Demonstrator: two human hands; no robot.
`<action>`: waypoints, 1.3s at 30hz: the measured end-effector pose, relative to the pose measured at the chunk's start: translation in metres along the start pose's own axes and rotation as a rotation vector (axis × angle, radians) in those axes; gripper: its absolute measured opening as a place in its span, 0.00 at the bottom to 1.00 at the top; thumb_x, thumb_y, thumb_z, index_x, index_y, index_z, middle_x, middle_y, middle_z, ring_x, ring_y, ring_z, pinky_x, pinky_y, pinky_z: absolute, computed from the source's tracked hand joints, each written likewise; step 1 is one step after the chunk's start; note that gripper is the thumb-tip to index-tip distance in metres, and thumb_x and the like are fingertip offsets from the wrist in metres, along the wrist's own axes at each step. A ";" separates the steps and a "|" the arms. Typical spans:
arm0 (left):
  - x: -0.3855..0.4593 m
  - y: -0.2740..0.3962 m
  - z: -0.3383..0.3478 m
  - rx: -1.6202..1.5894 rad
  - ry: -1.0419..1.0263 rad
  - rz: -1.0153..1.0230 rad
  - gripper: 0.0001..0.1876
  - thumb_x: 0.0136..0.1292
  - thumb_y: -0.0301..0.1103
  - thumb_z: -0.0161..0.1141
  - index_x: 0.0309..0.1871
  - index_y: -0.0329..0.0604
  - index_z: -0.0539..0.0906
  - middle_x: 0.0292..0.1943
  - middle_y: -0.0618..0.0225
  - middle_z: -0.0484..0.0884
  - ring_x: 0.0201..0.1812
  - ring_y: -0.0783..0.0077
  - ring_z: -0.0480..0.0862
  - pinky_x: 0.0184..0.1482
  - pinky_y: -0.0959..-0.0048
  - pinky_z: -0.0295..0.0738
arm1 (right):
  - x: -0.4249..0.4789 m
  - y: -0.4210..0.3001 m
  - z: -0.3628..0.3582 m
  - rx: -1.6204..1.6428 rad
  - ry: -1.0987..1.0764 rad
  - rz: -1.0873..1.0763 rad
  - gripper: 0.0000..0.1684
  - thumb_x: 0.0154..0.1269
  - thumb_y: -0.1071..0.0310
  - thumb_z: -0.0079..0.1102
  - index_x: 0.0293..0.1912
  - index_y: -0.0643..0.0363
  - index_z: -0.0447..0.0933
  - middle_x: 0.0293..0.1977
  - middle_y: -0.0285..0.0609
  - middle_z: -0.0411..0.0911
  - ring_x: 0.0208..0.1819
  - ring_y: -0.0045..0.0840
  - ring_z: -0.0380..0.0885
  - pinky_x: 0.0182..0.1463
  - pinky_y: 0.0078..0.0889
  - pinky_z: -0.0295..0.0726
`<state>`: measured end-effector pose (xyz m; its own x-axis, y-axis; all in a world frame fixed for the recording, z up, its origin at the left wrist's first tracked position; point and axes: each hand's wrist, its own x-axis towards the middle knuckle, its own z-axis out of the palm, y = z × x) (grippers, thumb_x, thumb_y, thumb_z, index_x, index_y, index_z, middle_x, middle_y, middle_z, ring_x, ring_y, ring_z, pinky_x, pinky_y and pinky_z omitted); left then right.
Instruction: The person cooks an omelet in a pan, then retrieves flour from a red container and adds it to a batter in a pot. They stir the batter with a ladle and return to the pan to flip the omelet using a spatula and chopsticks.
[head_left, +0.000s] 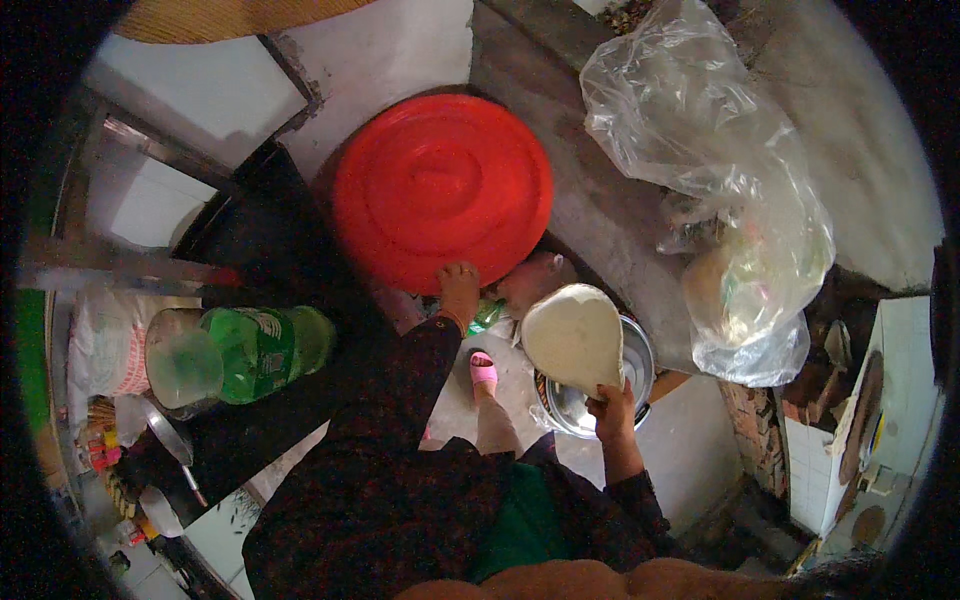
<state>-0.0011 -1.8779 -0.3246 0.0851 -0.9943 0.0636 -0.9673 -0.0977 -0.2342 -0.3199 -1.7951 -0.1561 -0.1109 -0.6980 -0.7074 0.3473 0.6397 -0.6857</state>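
Observation:
A large round red plastic lid (420, 217) lies ahead of me. My left hand (459, 289) is at its near rim, with the fingers over the edge; the thumb is hidden. In my right hand (616, 411) is the narrow end of a pale, teardrop-shaped scoop (574, 334), which looks like a half-gourd ladle. Its wide end points away from me, and whether its pale inside holds anything I cannot tell. Below the scoop stands a shiny metal pot (637, 360), partly covered by it. A crumpled plastic bag (536, 281) sits between the lid and the scoop.
Clear plastic bags (757, 202) with things inside lie on a concrete ledge (611, 225) at right. To the left, a green plastic bottle (255, 352) and a metal ladle (169, 439) rest on a dark surface. My foot in a pink slipper (484, 369) is on the floor.

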 end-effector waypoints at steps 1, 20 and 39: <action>0.002 -0.001 -0.002 0.008 -0.025 0.015 0.11 0.60 0.34 0.50 0.44 0.46 0.78 0.44 0.62 0.77 0.47 0.55 0.76 0.45 0.52 0.72 | 0.010 -0.003 0.002 -0.012 -0.021 -0.010 0.19 0.52 0.75 0.50 0.46 0.58 0.65 0.29 0.41 0.70 0.16 0.24 0.65 0.15 0.19 0.62; 0.052 -0.110 -0.203 -0.467 -0.174 0.037 0.10 0.54 0.26 0.56 0.41 0.38 0.73 0.42 0.53 0.79 0.45 0.52 0.80 0.41 0.59 0.79 | 0.121 -0.018 0.173 -0.220 -0.487 -0.052 0.23 0.60 0.60 0.59 0.51 0.58 0.66 0.37 0.40 0.75 0.25 0.27 0.76 0.26 0.27 0.76; -0.001 -0.010 -0.163 -0.599 -0.352 0.253 0.15 0.56 0.34 0.54 0.45 0.37 0.77 0.38 0.54 0.80 0.39 0.53 0.81 0.38 0.54 0.77 | 0.089 0.048 0.068 -0.448 -0.527 0.436 0.16 0.65 0.53 0.52 0.36 0.56 0.76 0.26 0.37 0.77 0.20 0.23 0.74 0.24 0.23 0.74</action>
<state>-0.0308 -1.8697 -0.1641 -0.1833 -0.9479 -0.2607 -0.9235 0.0752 0.3761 -0.2494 -1.8486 -0.2400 0.4389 -0.3453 -0.8295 -0.1596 0.8786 -0.4502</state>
